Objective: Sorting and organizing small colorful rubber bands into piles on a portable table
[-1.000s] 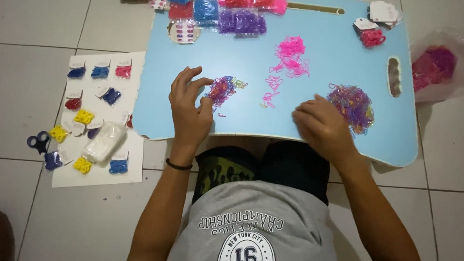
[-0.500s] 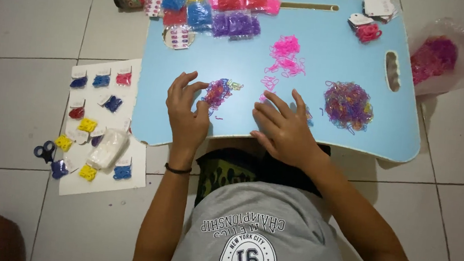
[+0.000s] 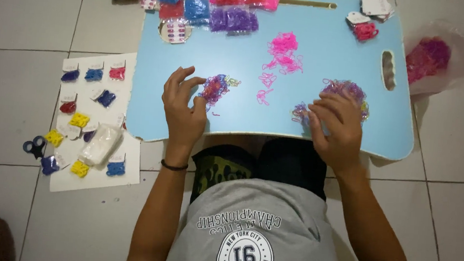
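Head view: I'd pinch only a few bands at once, fingertips light. Left hand [image 3: 183, 109], loosely curled, touches the small mixed band clump [image 3: 215, 88]; right hand [image 3: 338, 128], fingers spread flat, rests at the bigger purple band pile [image 3: 345, 91] on the blue lap table [image 3: 326, 55]. Pink bands [image 3: 283, 51] lie between.

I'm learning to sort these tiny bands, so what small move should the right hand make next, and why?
Probably pinch a few bands and draw them clear. The right hand lies spread on the mixed purple pile of small rubber bands, fingertips on loose strands at its left edge, while the left hand rests by a smaller multicoloured clump on the light blue lap table.
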